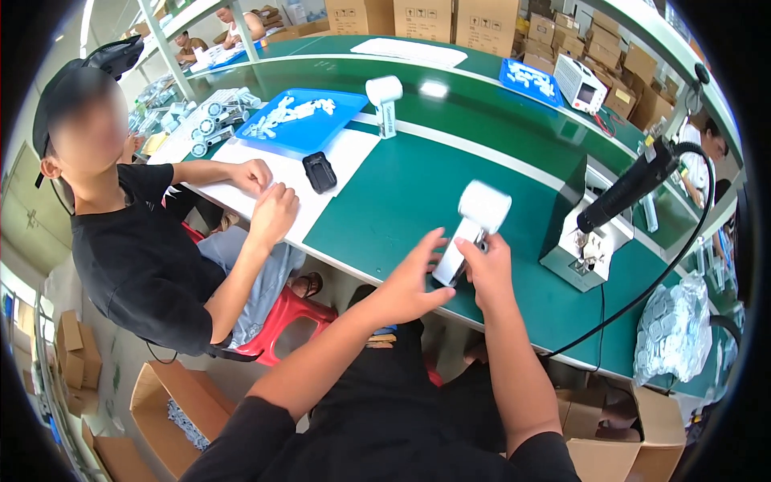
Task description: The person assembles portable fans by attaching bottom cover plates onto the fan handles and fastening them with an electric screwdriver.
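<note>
Right hand [491,269] grips the white, cylinder-headed plastic device [474,220]; left hand [408,283] open beside it. Loose one-handed grip may let it topple.

I see a handheld device [485,207] between the left hand [411,279] and the right hand [491,271], near the workbench [377,217]'s front edge. A machine [574,269] stands to its right, a bag [673,331] farther right. To its left my feed shows a case [320,173], with a tray [313,141] behind; cartons [422,19] stand beyond.
</note>
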{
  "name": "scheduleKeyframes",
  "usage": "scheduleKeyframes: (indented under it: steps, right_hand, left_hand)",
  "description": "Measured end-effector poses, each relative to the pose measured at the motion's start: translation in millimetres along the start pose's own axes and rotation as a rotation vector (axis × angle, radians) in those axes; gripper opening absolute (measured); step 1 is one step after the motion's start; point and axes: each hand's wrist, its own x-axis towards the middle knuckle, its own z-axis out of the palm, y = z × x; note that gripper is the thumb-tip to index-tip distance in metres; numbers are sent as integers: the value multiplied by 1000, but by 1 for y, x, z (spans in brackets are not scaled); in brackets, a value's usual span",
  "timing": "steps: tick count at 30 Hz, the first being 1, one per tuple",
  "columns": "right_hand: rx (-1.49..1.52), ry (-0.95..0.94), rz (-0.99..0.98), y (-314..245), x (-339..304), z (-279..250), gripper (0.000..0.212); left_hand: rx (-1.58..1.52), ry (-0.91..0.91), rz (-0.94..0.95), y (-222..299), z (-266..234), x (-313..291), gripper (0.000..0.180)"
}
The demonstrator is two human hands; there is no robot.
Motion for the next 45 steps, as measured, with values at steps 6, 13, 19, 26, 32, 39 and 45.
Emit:
scheduleKeyframes:
  steps: [6,13,19,26,32,39,45]
  right_hand:
    - [-411,-203,-425,-34,34,-10,45]
    - [-155,85,-107,5,67,-41,59]
    - [108,38,-376,11,62,-35,35]
    - [-96,85,-471,6,55,-28,35]
    - [91,190,-363,17,59,-28,36]
    - [-6,188,-362,17,57,-28,36]
    - [-162,217,-387,14,54,-27,34]
  left_hand:
    - [-164,194,17,-1,25,77,55]
    - [-520,235,-228,-35,28,134,41]
    - [-471,254,-222,-38,25,129,33]
    - [-227,301,-187,-51,29,125,38]
    - [-33,373,-112,-52,36,121,52]
    - [140,349,-18,-29,41,111,53]
    - [124,363,15,-34,42,112,53]
